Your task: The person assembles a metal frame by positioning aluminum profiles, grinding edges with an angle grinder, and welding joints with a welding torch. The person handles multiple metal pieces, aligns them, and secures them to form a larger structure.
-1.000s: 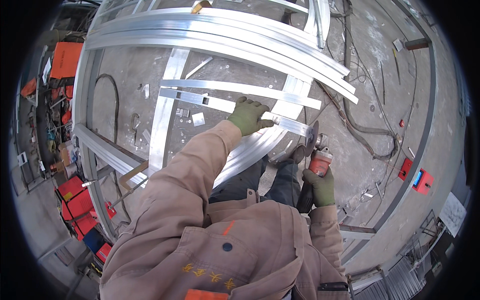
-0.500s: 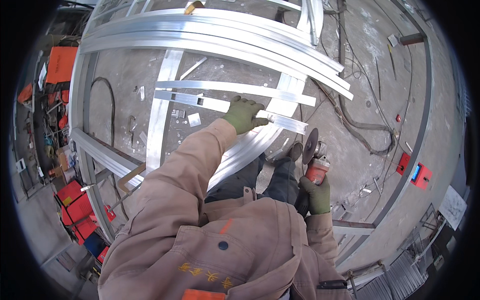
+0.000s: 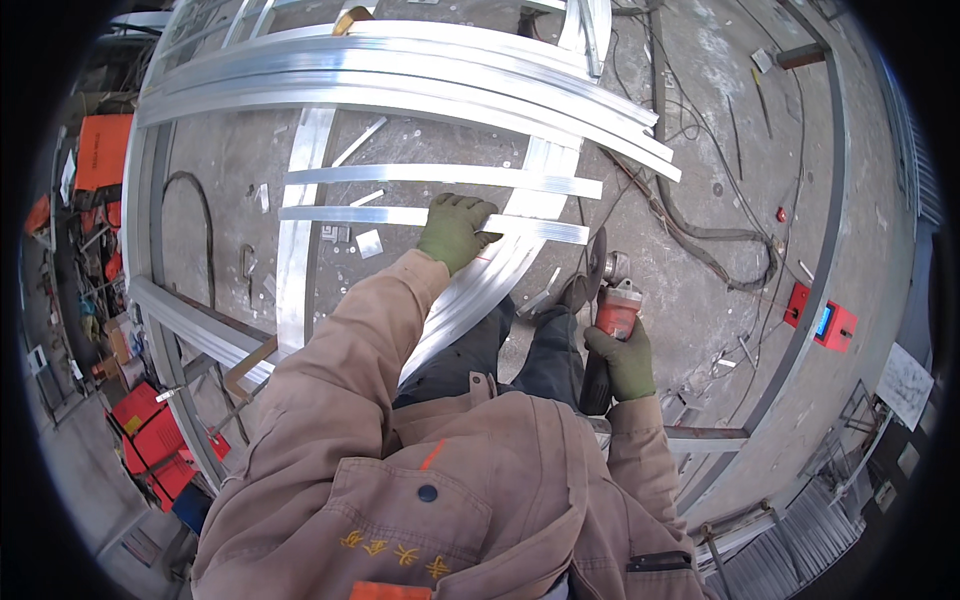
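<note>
My left hand, in a green work glove, is closed around the middle of a narrow silvery metal profile. The profile lies across two wider metal bars, a left bar and a right bar, with a smooth face up. Parallel to it, just beyond, rests a similar metal strip. My gloved right hand grips an angle grinder by its body. Its cutting disc stands edge-on near the profile's right end; whether it spins cannot be told.
Long metal profiles lie side by side farther off. A grey steel frame surrounds the work area. Thick cables curl on the concrete floor at right. A red device with a screen hangs by the right frame bar. Offcuts litter the floor.
The profile under my left hand has been turned over: its slotted, grooved side showed before, a smooth face now. The grinder's disc has turned to a more edge-on angle.
</note>
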Motion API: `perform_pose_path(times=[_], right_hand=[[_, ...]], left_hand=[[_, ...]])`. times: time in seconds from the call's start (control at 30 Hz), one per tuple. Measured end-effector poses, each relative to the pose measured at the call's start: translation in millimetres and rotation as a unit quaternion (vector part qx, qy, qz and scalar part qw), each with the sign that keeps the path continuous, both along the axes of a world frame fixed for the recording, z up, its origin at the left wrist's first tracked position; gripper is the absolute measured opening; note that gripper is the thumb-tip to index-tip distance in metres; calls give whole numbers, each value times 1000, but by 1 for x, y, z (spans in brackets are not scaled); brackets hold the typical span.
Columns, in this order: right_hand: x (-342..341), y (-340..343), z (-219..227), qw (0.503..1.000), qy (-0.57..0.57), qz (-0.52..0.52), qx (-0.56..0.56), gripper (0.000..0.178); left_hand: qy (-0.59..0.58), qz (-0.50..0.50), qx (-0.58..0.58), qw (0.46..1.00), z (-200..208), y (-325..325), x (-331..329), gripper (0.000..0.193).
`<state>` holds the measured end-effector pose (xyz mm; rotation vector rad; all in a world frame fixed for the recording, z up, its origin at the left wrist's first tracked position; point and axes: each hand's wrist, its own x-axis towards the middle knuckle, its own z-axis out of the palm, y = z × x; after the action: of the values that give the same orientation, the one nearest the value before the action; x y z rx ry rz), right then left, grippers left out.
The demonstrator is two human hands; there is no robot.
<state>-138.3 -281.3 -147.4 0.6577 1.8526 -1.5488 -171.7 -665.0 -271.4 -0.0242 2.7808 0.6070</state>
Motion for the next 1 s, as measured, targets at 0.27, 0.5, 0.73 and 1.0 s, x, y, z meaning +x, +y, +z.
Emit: perform_pose_path(times=[0.27,0.5,0.73,1.0], right_hand=[[-9,-9,-3,999,0,34,15,53],[-5,-8,-8,998,10,47,32,55],[7,0,-10,997,25,60,43,53],[15,0,-3,998,25,43,26,51]], left_hand=[[11,8,20,1000,3,1,0,49],[-5,2,6,1000,8,0,-1,46],[-39,4,-10,999,17,3,-6,46],[-30,-12,-17,999,9,1,-3,48]])
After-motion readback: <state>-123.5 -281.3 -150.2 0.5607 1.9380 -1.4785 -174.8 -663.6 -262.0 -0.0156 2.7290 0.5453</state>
